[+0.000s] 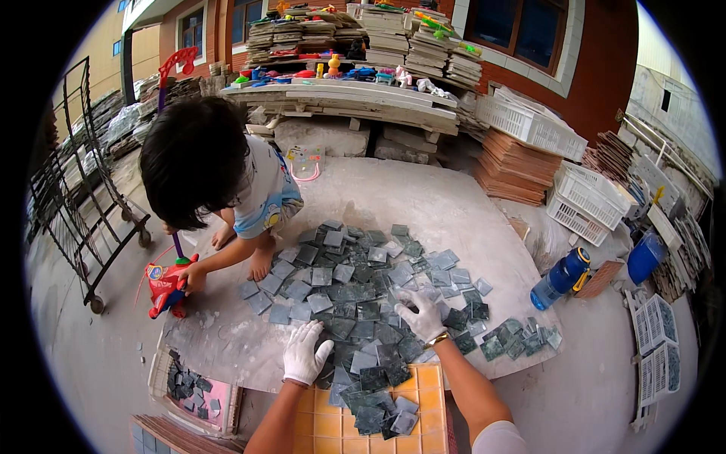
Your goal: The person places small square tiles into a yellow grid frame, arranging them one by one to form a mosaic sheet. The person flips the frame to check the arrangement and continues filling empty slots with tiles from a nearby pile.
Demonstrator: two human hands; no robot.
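Observation:
A loose heap of square grey-green stone tiles (344,291) is spread over a pale board (454,197). My left hand (305,354), in a white glove, lies at the heap's near left edge with its fingers stretched out, holding nothing. Gloved in white too, my right hand (423,316) rests at the heap's right side, fingers curved and apart around tiles, none visibly gripped. Between my forearms sits a yellow gridded tray (431,386); several tiles lie across its middle. A smaller group of tiles (522,337) lies right of my right hand.
A person (198,166) crouches at the left, one hand on a red toy (168,286). A blue bottle (560,278) stands at the right. A shallow tray with tile pieces (198,390) is at lower left. A black wheeled cart (83,181) and white crates (590,200) stand farther out.

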